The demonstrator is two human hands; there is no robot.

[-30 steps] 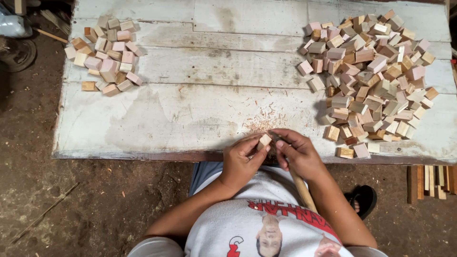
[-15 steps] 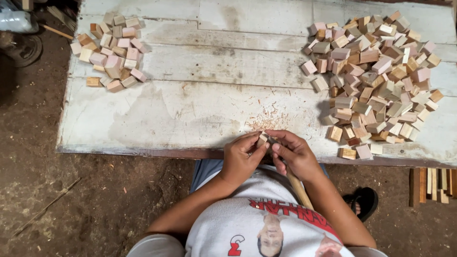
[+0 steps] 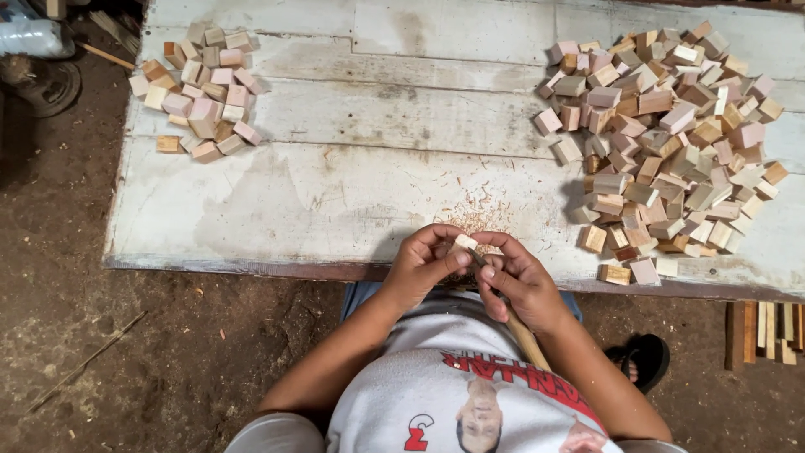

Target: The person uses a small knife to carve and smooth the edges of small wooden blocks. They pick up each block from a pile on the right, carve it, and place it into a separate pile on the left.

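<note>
**Hands carve a small wood block at the edge of a worn board table**

A broad whitewashed plank table (image 3: 335, 193) fills most of the view, its paint scuffed and stained, standing on a dark dirt floor (image 3: 126, 352). On the table's right side lies a large heap of small wooden blocks (image 3: 662, 151), pale, tan and pinkish, piled loosely and spilling toward the near edge. At the far left corner sits a smaller pile of blocks (image 3: 201, 92), well apart from the big one. Off the table at the right, a few short wooden sticks (image 3: 767, 331) lie on the ground, near a dark sandal (image 3: 641, 361).

At the near edge, in the middle, the person's two hands meet. The left hand (image 3: 419, 268) has its fingers curled shut around a small pale wooden block (image 3: 464, 243), pinching it between thumb and fingertips just above the table's rim. The right hand (image 3: 516, 281) is closed in a grip on a tool with a wooden handle (image 3: 524, 335); the handle runs back toward the person's body, and its working tip meets the block, though the tip itself is too hidden to make out. Just beyond the hands, fine reddish wood shavings (image 3: 482, 214) are scattered on the boards.
</note>
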